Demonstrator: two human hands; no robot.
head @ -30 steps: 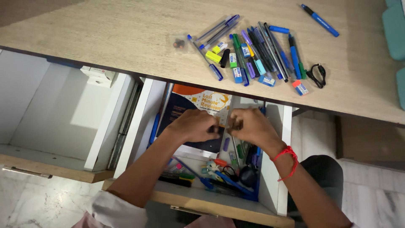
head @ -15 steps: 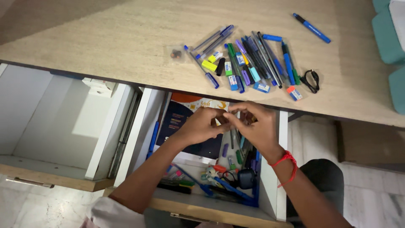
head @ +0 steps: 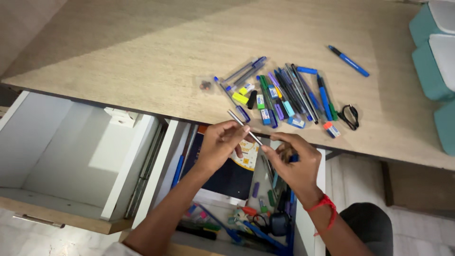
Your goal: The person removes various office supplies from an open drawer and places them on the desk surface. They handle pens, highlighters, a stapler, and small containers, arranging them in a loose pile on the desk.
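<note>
I pinch a thin silver pen [head: 244, 127] between my left hand [head: 219, 144] and right hand [head: 293, 161], above the open drawer [head: 313, 199], sorting pens.

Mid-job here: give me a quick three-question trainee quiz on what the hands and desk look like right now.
1. True or false: the left hand and the right hand both pinch the same thin silver pen.
2. Where does the pile of pens and erasers lie? A) in the open drawer B) on the desk top C) on the floor
3. Fill in: the single blue pen lying apart from the pile is nearer the ___ boxes at the desk's edge.

Key
1. True: one hand at each part of it, above the open drawer.
2. B, on the wooden desk top.
3. Teal boxes.
</note>
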